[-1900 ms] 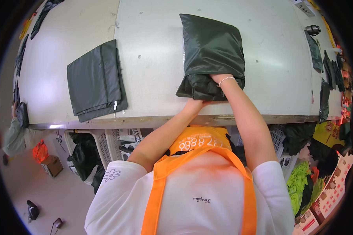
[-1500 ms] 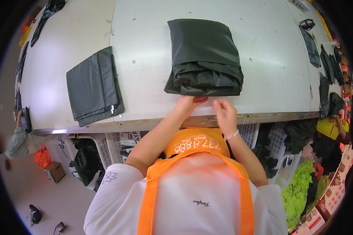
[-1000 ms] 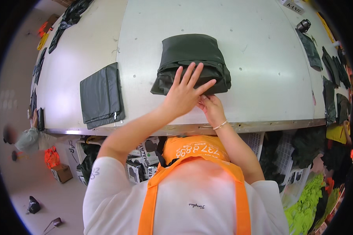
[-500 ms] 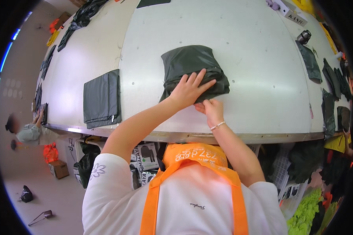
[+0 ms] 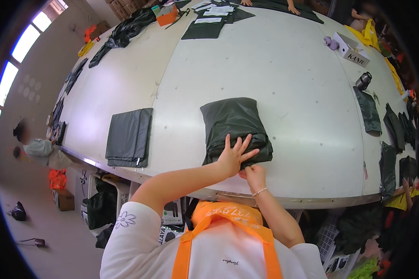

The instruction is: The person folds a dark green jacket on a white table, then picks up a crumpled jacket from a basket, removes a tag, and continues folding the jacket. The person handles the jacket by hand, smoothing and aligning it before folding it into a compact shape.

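The left hand (image 5: 233,158) hides part of the dark fabric bundle (image 5: 233,116), its fingers spread across the gathered near side; the right hand (image 5: 254,178) pinches the near edge, fingertips partly hidden. The bundle lies on the white table (image 5: 288,74). One folded dark fabric stack (image 5: 128,137) lies left; one flask (image 5: 363,81) and one white box (image 5: 351,50) sit far right.

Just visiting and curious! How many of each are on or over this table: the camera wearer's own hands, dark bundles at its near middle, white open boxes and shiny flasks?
Wearer's hands: 2 (left hand, right hand)
Dark bundles: 2 (handled bundle, folded bundle to its left)
White open box: 1
Shiny flask: 1
Total: 6
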